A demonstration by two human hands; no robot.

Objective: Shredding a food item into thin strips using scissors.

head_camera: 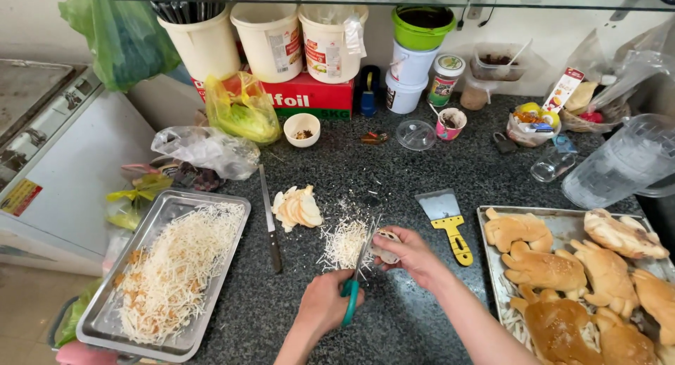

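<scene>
At the tabletop's left edge a steel tray [235, 214] holds a bed of fine pale shreds [179, 266]. Just right of it a knife [269, 217] lies pointing away, with a small stack of thin pale slices [298, 208] beside it. Near the front edge, at the middle, the left hand [325, 305] is closed around the teal handles of scissors [357, 277], blades pointing up and away. The right hand [411, 256] pinches a pale slice [385, 247] between thumb and fingertips, right at the blades and just above a loose heap of cut shreds [344, 244] on the dark stone. As I judge it, the step in hand is snipping the slice into fine strips. The next cut calls for feeding the slice steadily into the blades while the fingertips stay behind the cutting line. Further right lie a yellow-handled scraper [448, 221] and, at the right edge, a tray [492, 214] of golden buns [545, 266].
</scene>
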